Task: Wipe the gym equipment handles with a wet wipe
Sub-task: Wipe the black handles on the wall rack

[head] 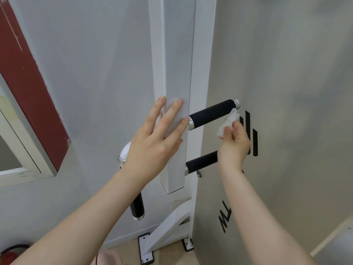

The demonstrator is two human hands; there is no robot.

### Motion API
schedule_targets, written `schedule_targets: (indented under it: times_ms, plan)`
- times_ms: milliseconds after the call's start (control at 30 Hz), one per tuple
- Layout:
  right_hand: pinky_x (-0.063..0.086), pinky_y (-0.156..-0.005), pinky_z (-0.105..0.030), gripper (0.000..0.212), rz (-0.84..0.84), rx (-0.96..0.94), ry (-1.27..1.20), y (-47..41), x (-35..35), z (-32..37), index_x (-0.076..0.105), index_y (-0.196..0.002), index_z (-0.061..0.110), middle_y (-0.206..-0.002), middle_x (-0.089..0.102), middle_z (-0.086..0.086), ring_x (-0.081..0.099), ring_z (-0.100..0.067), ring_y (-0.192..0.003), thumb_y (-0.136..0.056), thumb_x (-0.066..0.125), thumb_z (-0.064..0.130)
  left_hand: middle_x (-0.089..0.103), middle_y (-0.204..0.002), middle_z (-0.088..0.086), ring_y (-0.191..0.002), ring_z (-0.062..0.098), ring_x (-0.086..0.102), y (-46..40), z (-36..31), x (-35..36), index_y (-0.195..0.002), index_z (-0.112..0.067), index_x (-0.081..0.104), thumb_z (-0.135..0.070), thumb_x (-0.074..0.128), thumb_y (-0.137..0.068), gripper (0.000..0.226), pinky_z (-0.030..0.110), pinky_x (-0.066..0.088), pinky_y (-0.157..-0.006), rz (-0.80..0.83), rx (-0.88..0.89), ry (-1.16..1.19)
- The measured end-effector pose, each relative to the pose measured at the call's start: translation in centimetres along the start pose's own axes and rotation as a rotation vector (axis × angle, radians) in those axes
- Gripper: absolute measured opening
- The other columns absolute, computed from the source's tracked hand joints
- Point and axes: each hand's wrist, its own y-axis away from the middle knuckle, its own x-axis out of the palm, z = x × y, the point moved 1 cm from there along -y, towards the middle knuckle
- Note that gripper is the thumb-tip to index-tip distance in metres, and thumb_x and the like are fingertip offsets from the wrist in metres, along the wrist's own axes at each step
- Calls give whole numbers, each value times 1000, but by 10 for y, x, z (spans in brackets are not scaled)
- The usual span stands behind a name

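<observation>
While the left hand (152,144) lay flat against the white post (174,77) with its fingers (172,113) straight and spread apart, the right hand (234,144) worked beside the upper handle (212,114). The left held nothing; its fingertips pressed on the face of the post, and the little finger ended just beside the silver collar where the upper handle met the post.

The right hand's fingers were curled, pinching a crumpled white wipe (228,122) between thumb and fingertips. The wipe stuck up out of the grip, and its top corner touched the underside of the upper handle near the handle's far end, just below the silver end cap (236,103). The rest of that black handle ran bare between the wipe and the post.

A second black handle (200,162) jutted from the post lower down, its outer part hidden behind the right wrist. A third handle (137,207) hung on the left of the post, partly covered by the left forearm, with a white rounded cap (125,152) above it. A grey panel (286,92) with black markings stood behind the right hand. The white base bracket (166,228) of the frame was bolted to the floor.
</observation>
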Motion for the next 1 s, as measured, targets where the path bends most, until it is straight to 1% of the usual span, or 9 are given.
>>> schedule_targets:
  times_ms: [100,300,400,467,600,733,800,933,1000]
  plan:
    - [47,-79,-19,18,24,270,-194,-15,11,14,65,-87,11,-73,55,9,50,-6,-69,-89,49,3,52,-131,21,-126,44,33,0,-1,-1,-111,-5,67,-12,64,-85,27,40,35,-104,3,-1,-7]
    - [46,-67,-18,24,103,346,-97,-28,1,3,62,-109,11,-89,61,1,52,-9,-72,-87,55,5,48,-136,19,-128,44,32,2,-2,2,-117,-7,60,-12,63,-86,32,44,40,-96,-3,-5,-16]
    - [49,-78,-21,24,217,539,-132,-13,2,-9,61,-103,11,-96,63,-2,56,-11,-79,-87,52,-5,46,-137,20,-128,44,31,2,-3,4,-117,-6,59,-9,62,-86,31,41,35,-102,-31,-17,-6]
    - [48,-74,-18,26,213,615,-326,-13,5,-4,62,-99,10,-91,62,-2,53,-9,-75,-90,46,-7,50,-133,21,-127,44,32,2,-3,4,-114,-4,63,-7,63,-84,30,38,28,-107,-43,-19,-13]
    - [44,-61,-12,37,296,435,-701,-42,6,14,65,-97,18,-81,56,4,47,-4,-65,-91,40,-8,50,-133,20,-126,44,33,2,-1,4,-116,-6,60,-9,64,-84,32,40,32,-105,-33,-6,-17]
    - [36,-52,-12,45,541,348,-461,-14,10,0,62,-98,14,-77,55,3,42,-5,-60,-84,33,-18,47,-135,19,-127,44,32,4,-1,4,-119,-7,55,-10,63,-85,35,42,36,-101,-29,1,-14]
    - [37,-50,-11,43,631,412,-529,-5,15,-1,61,-98,11,-80,59,1,47,-3,-56,-85,32,-19,48,-135,19,-128,44,32,4,-1,4,-120,-8,53,-10,63,-85,36,43,42,-95,-25,-8,-16]
    - [36,-50,-12,44,445,609,-985,-23,15,7,62,-98,12,-98,63,-7,43,-6,-55,-86,30,-15,49,-135,19,-128,42,32,4,-1,3,-120,-9,53,-12,62,-86,35,48,50,-83,0,-21,-7]
    - [36,-48,-12,45,519,590,-895,-13,18,1,62,-98,14,-97,60,-7,42,-6,-53,-85,31,-16,48,-136,18,-128,42,32,6,0,4,-121,-10,52,-13,61,-87,35,48,50,-84,2,-14,-11]
